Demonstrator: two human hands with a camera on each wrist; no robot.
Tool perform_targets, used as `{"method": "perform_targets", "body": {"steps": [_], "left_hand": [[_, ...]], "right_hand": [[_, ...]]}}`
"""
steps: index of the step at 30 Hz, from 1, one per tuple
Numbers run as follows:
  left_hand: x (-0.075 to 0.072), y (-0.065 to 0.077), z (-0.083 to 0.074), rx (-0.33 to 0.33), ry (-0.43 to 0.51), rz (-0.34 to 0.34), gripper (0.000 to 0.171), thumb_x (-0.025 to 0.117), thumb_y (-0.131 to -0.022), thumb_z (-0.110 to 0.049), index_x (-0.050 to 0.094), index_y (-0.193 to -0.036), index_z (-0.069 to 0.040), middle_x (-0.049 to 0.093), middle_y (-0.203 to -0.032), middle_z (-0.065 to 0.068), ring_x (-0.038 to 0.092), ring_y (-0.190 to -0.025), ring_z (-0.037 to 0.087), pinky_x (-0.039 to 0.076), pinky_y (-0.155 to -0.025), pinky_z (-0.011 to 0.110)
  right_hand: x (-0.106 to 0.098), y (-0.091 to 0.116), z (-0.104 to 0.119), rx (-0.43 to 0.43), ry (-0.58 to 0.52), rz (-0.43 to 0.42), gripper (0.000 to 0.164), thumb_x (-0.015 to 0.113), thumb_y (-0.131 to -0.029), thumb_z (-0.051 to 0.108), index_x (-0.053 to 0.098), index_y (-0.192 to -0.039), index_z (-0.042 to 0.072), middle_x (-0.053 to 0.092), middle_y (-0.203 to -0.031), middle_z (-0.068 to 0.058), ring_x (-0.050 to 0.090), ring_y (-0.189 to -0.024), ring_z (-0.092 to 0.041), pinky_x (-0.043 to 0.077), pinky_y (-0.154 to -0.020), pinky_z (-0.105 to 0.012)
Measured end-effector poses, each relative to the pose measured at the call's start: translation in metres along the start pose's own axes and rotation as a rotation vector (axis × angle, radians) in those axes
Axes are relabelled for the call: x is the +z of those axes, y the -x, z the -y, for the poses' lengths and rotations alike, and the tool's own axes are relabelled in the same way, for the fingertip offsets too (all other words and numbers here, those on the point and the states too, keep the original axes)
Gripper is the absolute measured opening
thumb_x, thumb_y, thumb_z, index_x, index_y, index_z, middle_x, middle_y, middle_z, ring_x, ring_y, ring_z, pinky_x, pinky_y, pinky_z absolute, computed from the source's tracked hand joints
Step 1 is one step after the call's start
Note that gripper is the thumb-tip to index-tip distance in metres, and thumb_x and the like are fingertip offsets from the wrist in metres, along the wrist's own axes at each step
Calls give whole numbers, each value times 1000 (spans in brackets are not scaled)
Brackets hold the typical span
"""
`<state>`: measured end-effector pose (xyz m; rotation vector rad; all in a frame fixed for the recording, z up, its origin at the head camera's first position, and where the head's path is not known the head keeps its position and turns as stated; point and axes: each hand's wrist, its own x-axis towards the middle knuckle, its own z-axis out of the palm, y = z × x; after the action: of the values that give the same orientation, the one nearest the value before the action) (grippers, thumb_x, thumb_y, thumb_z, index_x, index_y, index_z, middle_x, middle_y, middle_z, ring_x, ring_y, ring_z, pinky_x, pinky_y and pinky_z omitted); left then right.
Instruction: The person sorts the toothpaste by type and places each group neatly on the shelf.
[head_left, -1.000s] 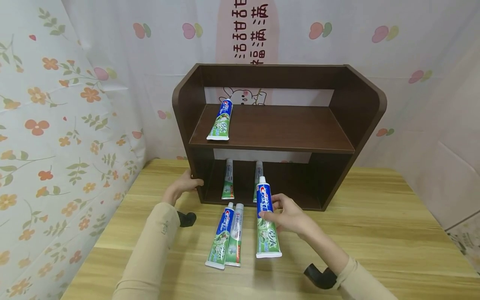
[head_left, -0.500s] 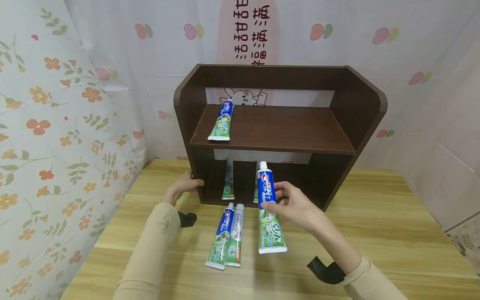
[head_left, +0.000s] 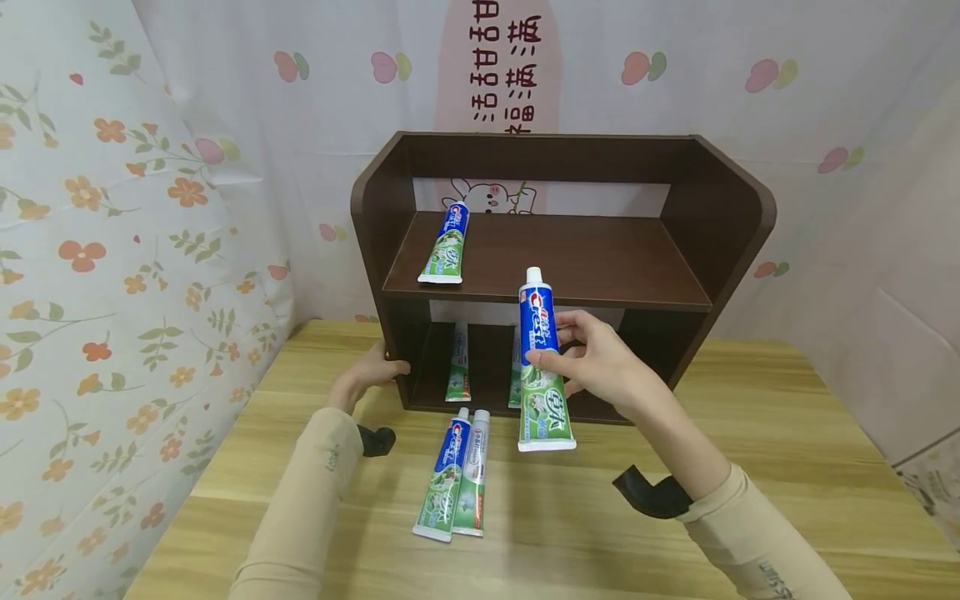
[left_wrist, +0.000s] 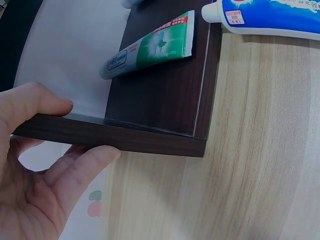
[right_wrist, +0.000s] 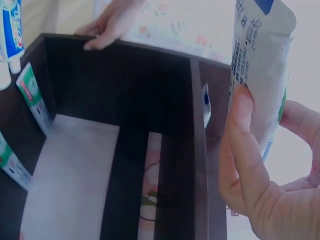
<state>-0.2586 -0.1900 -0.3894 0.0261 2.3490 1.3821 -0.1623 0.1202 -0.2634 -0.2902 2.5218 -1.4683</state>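
Note:
My right hand (head_left: 611, 371) pinches a blue and green Crest toothpaste tube (head_left: 546, 404), cap up, in front of the upper board of a dark brown two-tier shelf (head_left: 592, 254). In the right wrist view the tube's white back (right_wrist: 262, 65) shows between thumb and fingers. With my left hand (head_left: 367, 372) I grip the shelf's left side panel (left_wrist: 150, 141), thumb and fingers on opposite faces. Another Crest tube (head_left: 447, 246) lies at the left of the upper tier. Two grey-green toothpaste tubes (head_left: 458, 371) lie on the lower tier, the right one partly hidden by the held tube.
On the wooden table (head_left: 787, 467), before the shelf, a Crest tube (head_left: 442, 483) overlaps a grey-green tube (head_left: 472, 483). Patterned cloth (head_left: 817, 100) hangs behind the shelf and at the left. A black wrist mount (head_left: 652, 493) sits under my right forearm.
My right hand has raised the Crest tube from low before the lower tier to the level of the upper board's front edge. The left hand keeps its hold on the shelf.

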Motion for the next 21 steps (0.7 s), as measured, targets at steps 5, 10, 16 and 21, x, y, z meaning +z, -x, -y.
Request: {"method": "perform_targets", "body": {"steps": [5,10,16,21], "left_hand": [[0,0,0,2,3,-5,73,46,-89,-12,1,-145,0,19,-146,28,35,-128,41,37,-102,49],[0,-1,1,8,10,-3,72,47,-88,-12,4,-145,-2,21,-146,26,36,-128,41,38,-102,50],[0,-1,2,22,8,-5,68,46,-88,-10,8,-144,-1,26,-143,27,36,-128,41,39,-101,50],[0,-1,2,19,4,-16,67,47,-88,-10,11,-144,0,28,-142,26,38,-127,40,39,-101,50]], "right_hand": [[-10,-15,11,-9,25,-29,66,62,-86,24,29,-135,-5,49,-117,-24,60,-88,-25,56,-65,-31],[-20,-31,20,13,50,-55,63,59,-88,23,29,-136,-4,50,-119,-23,60,-90,-27,56,-66,-30],[-30,-54,33,64,25,-72,63,59,-88,25,30,-137,-2,52,-121,-22,61,-84,-20,56,-69,-30],[-39,-77,39,116,15,-97,65,59,-88,27,29,-138,-4,52,-123,-22,62,-74,-13,56,-70,-30]]}}
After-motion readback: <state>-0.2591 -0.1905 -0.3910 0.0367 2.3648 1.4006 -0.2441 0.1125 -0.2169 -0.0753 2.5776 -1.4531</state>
